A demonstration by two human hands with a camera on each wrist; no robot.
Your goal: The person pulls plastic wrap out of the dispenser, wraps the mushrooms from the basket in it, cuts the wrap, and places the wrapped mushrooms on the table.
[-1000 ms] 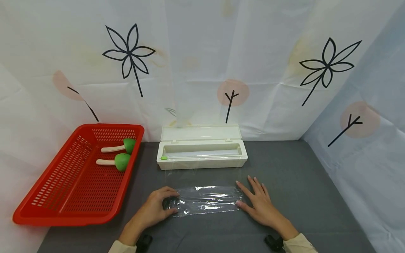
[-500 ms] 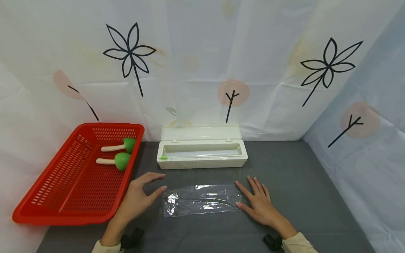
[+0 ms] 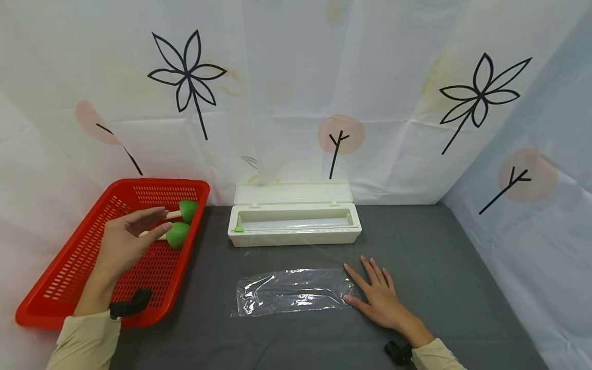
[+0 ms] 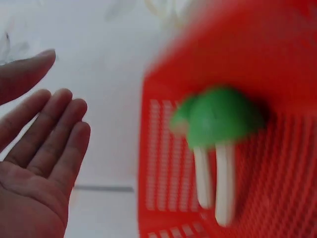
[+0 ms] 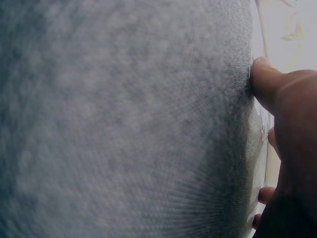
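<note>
Over the red basket (image 3: 99,298), my left hand (image 3: 121,245) reaches with straight, parted fingers and holds nothing. Two toy mushrooms with green caps and pale stems lie in that basket; the nearer mushroom (image 3: 178,235) and the farther mushroom (image 3: 188,211) are partly covered by the hand in the head view. In the left wrist view, the mushroom caps (image 4: 223,116) look blurred, with the fingers apart from them. My right hand (image 3: 381,300) rests spread on the table, thumb and fingertips on the right end of a flat sheet of clear plastic wrap (image 3: 291,292).
Behind the wrap stands a white cling film dispenser (image 3: 296,239), its lid (image 3: 293,193) raised and a green slider (image 3: 238,229) at its left. Grey cloth (image 3: 444,267) covers the table. White printed curtains (image 3: 393,169) hang behind and at the sides.
My left hand has let go of the wrap's left end and moved left, over the basket. The dark thing it gripped there is out of sight. My right hand has stayed in place.
</note>
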